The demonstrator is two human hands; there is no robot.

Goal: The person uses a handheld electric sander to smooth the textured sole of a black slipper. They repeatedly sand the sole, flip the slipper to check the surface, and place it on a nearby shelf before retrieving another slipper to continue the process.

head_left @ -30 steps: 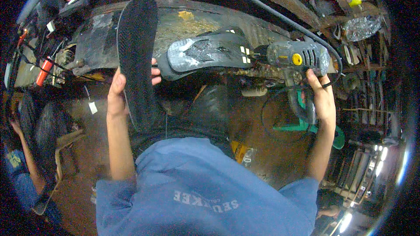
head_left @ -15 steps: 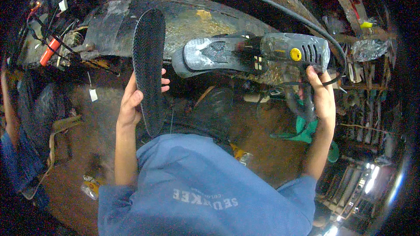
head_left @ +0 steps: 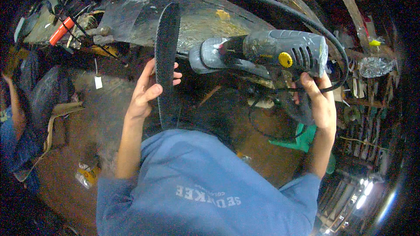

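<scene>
My left hand (head_left: pixel 146 91) grips a black shoe sole (head_left: pixel 165 67) between thumb and fingers. The sole stands on edge, its textured face turned partly to the right. My right hand (head_left: pixel 321 100) is wrapped around the dark handle of a grey heat gun (head_left: pixel 284 50) with a yellow dial and rear vents. Its narrow dark front points left, toward the sole and apart from it. Beneath that front, a grey, dusty, shoe-shaped piece (head_left: pixel 205 59) shows its rounded end; the tool covers much of the rest.
A worn bench (head_left: pixel 131 13) runs across the far side. A thick cable (head_left: pixel 280 4) arcs over the heat gun. At far left are another person's arm (head_left: pixel 14 105) and blue sleeve. An orange cylinder (head_left: pixel 61 31) lies among wires. A green plastic object (head_left: pixel 302 139) is below my right wrist.
The sole has turned more edge-on and moved right in view. The heat gun has shifted left over the grey shoe-shaped piece, hiding more of it. Both hands keep their hold.
</scene>
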